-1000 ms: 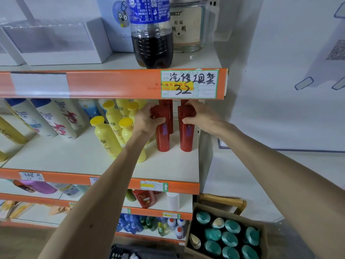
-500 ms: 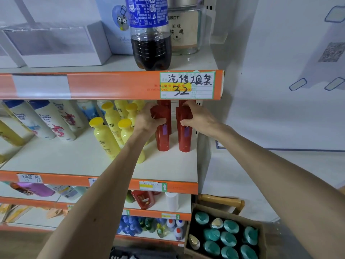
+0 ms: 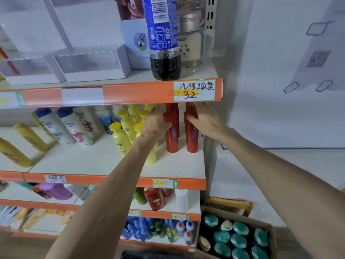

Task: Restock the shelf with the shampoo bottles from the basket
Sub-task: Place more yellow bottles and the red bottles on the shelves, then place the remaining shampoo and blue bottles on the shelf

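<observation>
Both hands are staying put since a second ago. My left hand point(image 3: 158, 123) is gripping the left red bottle point(image 3: 172, 140), my right hand point(image 3: 206, 119) is gripping the right red bottle point(image 3: 192, 142), probably near the caps, hidden under the orange shelf edge point(image 3: 130, 94). Bottles are standing upright on the middle shelf point(image 3: 93, 159), center-right of frame.

Middle shelf point(image 3: 104, 159), right end: two upright red shampoo bottles side by side with a narrow gap between them, the left red bottle point(image 3: 172, 136) gripped near its top by the left hand point(image 3: 156, 123), the right red bottle point(image 3: 192, 140) by the right hand point(image 3: 205, 118). Just left of them, a cluster of yellow bottles point(image 3: 120, 136); farther left, white bottles with blue caps point(image 3: 74, 126). Upper shelf point(image 3: 130, 76): cola bottle point(image 3: 165, 53) and glass jar point(image 3: 193, 45) above a handwritten price label point(image 3: 195, 90); floor, near right: cardboard box point(image 3: 269, 229) of teal-capped bottles point(image 3: 240, 228).
</observation>
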The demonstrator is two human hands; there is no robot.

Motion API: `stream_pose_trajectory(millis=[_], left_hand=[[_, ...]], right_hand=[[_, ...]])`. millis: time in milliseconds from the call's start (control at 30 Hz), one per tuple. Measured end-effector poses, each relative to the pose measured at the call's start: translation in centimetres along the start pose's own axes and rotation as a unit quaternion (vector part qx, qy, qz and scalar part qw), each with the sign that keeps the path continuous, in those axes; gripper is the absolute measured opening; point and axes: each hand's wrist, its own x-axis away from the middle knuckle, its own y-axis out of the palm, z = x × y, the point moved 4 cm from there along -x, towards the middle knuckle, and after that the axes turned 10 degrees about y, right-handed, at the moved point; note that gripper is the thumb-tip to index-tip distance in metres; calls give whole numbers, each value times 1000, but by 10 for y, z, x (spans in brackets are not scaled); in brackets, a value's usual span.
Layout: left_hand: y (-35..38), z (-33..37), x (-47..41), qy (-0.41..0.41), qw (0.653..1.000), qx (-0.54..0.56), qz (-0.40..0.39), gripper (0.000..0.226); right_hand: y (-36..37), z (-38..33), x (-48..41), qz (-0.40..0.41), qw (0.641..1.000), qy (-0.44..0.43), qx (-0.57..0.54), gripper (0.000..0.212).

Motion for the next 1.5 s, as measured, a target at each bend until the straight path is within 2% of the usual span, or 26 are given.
stream_pose_trajectory(millis=[67,133,233,367,533,767,967,1200,1500], left_hand=[[-8,2,11,13,999,-43,-15,36],[-18,2,26,28,997,-60,-33,34],[-31,-1,51,46,994,-81,-61,43],[-57,-13,92,62,990,-93,-83,51],[-89,-54,151,77,984,-103,-123,54],[-124,-117,246,76,973,-98,-193,55],[-142,-150,277,56,979,-72,-180,43],[-85,-171,319,66,961,-58,-263,44],[85,-265,453,-33,899,-27,-435,42]], right_hand=[[-4,-11,14,51,998,-30,38,32],[-6,-27,32,68,995,-48,62,27],[0,-48,60,41,993,-39,106,29],[15,-69,97,14,988,17,151,33],[48,-112,154,3,988,91,122,35],[104,-185,227,-52,981,102,158,42],[123,-213,257,-56,978,100,174,38],[164,-177,307,-91,972,158,152,28],[325,-58,422,-244,925,271,108,31]])
